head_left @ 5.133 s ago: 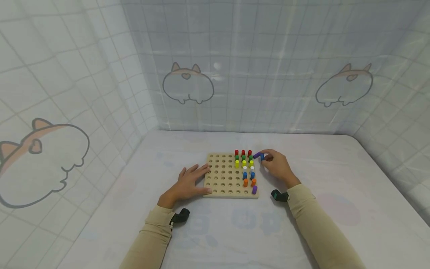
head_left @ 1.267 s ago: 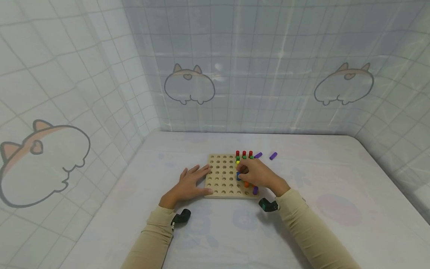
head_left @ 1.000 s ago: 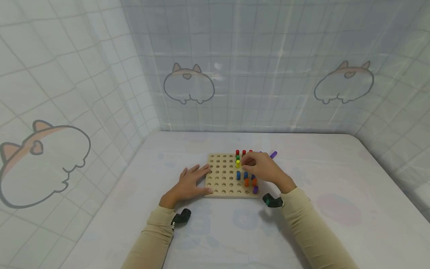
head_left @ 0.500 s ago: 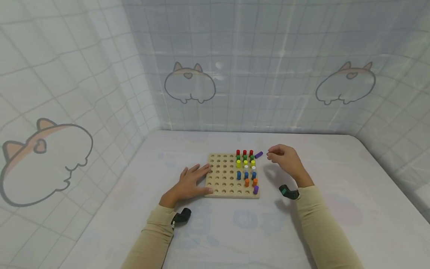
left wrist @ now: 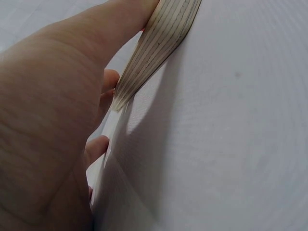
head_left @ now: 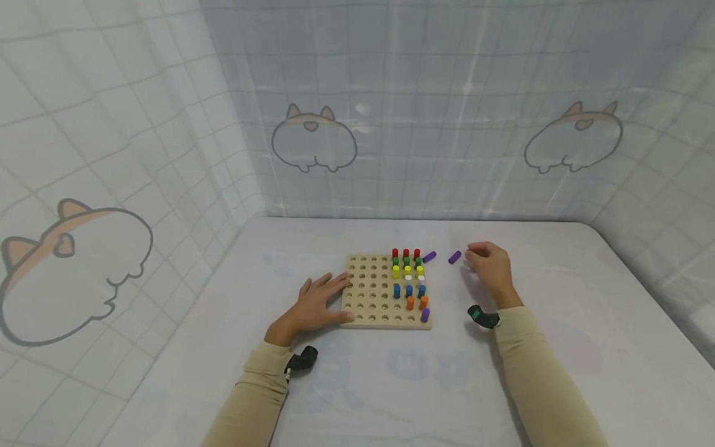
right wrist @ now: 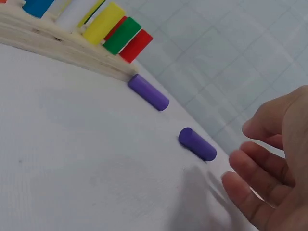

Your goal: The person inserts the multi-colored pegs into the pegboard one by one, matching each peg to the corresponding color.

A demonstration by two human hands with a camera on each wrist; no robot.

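Note:
A wooden pegboard [head_left: 365, 326] lies on the table, with red [head_left: 406, 253], green, yellow [head_left: 396, 272], white, blue [head_left: 396, 291], orange [head_left: 410, 303] and purple [head_left: 426, 315] pegs upright in its right columns. My left hand [head_left: 310, 308] rests against the board's left side, fingers spread on top and thumb at the front corner. Two loose purple pegs lie beyond the board's right side, one near its corner [head_left: 429, 257], another [head_left: 455, 257] farther right. Just right of that second peg hovers my right hand [head_left: 491, 268], its fingers loosely bent around nothing visible in the right wrist view.
A white cloth-covered table [head_left: 391, 397] surrounds the board. Tile-patterned curtains [head_left: 436, 180] with cartoon animals stand behind and at both sides. Dark wrist devices are strapped to the left [head_left: 303, 359] and right [head_left: 483, 316] wrists.
My right hand earlier pinched a blue peg, set it in the board left of two other blue ones, then moved away right past the loose purple pegs. The left hand stays put.

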